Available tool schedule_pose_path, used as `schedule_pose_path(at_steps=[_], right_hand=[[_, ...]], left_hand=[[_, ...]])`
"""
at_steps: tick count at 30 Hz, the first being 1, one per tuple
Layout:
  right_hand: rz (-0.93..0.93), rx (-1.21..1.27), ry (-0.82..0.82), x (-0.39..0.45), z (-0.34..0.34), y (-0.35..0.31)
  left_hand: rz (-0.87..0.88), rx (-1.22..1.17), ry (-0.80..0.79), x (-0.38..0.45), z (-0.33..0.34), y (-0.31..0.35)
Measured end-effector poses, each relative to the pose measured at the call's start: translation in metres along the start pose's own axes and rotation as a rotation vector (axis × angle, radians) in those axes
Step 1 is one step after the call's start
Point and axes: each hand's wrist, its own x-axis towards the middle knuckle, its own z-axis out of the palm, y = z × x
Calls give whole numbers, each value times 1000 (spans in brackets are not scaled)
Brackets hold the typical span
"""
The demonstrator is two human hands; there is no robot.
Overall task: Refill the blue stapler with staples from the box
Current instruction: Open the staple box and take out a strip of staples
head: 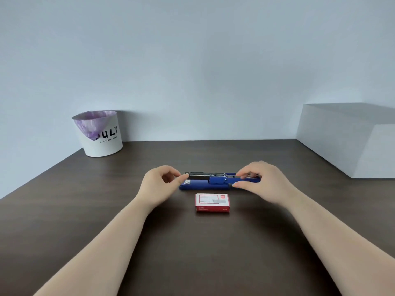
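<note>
The blue stapler (pixel 213 182) lies opened flat mid-table, metal staple channel exposed; the right hand (pixel 259 181) pinches its right end, the left hand (pixel 161 184), loosely curled, touches its left end. A closed red staple box (pixel 212 202) sits just before it on the dark wooden table (pixel 192 253). A white bin (pixel 100 134) with purple liner stands against the pale wall.

The stapler (pixel 213 181) is lying crosswise at the middle of the desk (pixel 213 253), lengthwise from left to right, and the box (pixel 212 202) is sitting just in front of it, toward the near edge, apart from it. The left hand (pixel 159 185) is resting at the stapler's left end and the right hand (pixel 260 180) at its right end. The bin (pixel 99 133) is standing at the far left corner against the wall (pixel 192 60), while the block (pixel 350 137) is sitting along the right edge at the far right corner.
</note>
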Motion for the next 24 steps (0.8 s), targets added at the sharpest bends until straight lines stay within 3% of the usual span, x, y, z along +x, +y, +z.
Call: schedule_pose_path(at_steps=[6,11,24], right_hand=[[20,43,-319,-5,8,-12],[30,21,-370,-6,3,-12],[-23,-5,-398,-7,7,-23]], left_hand=[[133,92,-316,-7,0,13],[183,174,-537,-9,3,18],[195,162,-486,-9,10,15]])
